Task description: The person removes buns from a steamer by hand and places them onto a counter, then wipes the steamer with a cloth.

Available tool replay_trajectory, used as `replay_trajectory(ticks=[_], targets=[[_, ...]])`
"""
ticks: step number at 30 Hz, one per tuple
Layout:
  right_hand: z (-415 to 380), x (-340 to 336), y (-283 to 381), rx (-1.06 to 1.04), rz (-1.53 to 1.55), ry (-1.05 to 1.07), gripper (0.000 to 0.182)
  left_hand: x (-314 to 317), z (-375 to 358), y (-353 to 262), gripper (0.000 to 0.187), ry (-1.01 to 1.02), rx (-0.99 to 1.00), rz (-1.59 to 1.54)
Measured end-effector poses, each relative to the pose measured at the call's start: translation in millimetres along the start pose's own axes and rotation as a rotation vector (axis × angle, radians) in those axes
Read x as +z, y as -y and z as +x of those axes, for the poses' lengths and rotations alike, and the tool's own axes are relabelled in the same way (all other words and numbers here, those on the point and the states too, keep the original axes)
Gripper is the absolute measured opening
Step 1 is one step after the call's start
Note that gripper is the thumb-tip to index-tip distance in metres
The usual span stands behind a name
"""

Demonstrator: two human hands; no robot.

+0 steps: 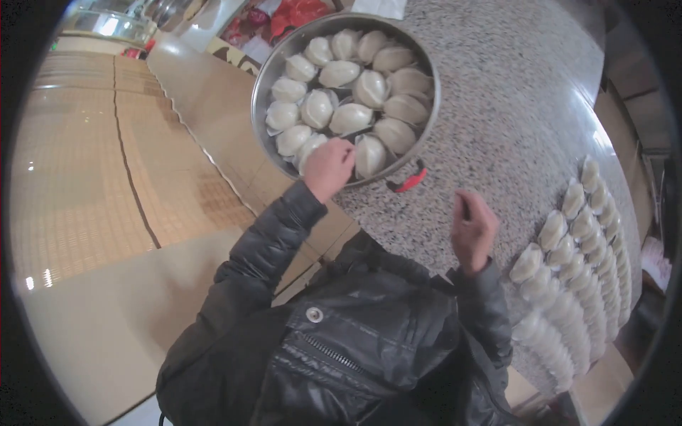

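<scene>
A round metal steamer pan (pixel 257 106) holds many plump white dumplings (pixel 317 108) set close together. My left hand (pixel 330 169) reaches over the pan's near rim. Its fingers are bent and pressed together beside a pleated dumpling (pixel 370 156) at the near edge. Whether they pinch anything is hidden. Beyond the pan's red handle (pixel 410 181), to its right, my right hand (pixel 474 231) hovers above the speckled counter (pixel 490 106). The fingers there are loosely curled, with a gap at the thumb, and nothing shows in them.
Rows of more dumplings (pixel 582 227) lie along the counter's right side, the nearest ones blurred. Red packaging (pixel 295 15) and a white paper (pixel 380 7) sit behind the pan. To the left is a woven-looking tan surface (pixel 78 156), with a shiny metal bowl (pixel 106 27) at its far end.
</scene>
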State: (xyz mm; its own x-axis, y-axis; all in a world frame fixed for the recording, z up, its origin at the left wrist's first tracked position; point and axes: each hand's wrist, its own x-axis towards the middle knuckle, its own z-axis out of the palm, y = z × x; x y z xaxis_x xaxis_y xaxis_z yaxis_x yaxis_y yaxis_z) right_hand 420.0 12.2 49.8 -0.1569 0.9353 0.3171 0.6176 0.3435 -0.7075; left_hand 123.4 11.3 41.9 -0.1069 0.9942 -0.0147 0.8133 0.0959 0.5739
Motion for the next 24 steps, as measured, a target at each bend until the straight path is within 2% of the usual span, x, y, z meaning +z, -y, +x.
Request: replay_trajectory(ticks=[3, 6, 8, 9, 12, 15, 21, 24], targets=[[48.7, 81.2, 43.8, -0.114, 0.003, 0.229, 0.014, -14.2, 16.4, 62.1, 0.024, 0.231, -0.277, 0.235], [78.6, 144.6, 58.4, -0.173, -0.193, 0.463, 0.015, -0.3, 26.2, 90.4, 0.021, 0.455, -0.309, 0.185], [88.6, 177.3, 52.0, -0.179, -0.307, 0.532, 0.002, 2.4, 31.3, 97.1, 0.015, 0.499, -0.333, 0.144], [92.8, 187.2, 52.5, -0.178, -0.339, 0.553, 0.003, 3.5, 32.8, 100.1, 0.014, 0.513, -0.339, 0.129], [105.8, 201.3, 64.3, -0.045, -0.541, 0.797, 0.012, 5.2, 35.1, 107.4, 0.027, 0.687, -0.383, 0.084], [111.7, 212.4, 67.3, 0.031, -0.615, 0.864, 0.015, 6.6, 38.8, 102.9, 0.036, 0.788, -0.38, 0.134], [108.7, 227.6, 64.4, -0.065, -0.772, 0.867, 0.015, 12.0, 40.8, 102.1, 0.032, 0.766, -0.345, 0.161], [102.1, 233.2, 61.4, -0.144, -0.819, 0.863, 0.017, 10.4, 41.2, 94.1, 0.023, 0.813, -0.391, 0.113]])
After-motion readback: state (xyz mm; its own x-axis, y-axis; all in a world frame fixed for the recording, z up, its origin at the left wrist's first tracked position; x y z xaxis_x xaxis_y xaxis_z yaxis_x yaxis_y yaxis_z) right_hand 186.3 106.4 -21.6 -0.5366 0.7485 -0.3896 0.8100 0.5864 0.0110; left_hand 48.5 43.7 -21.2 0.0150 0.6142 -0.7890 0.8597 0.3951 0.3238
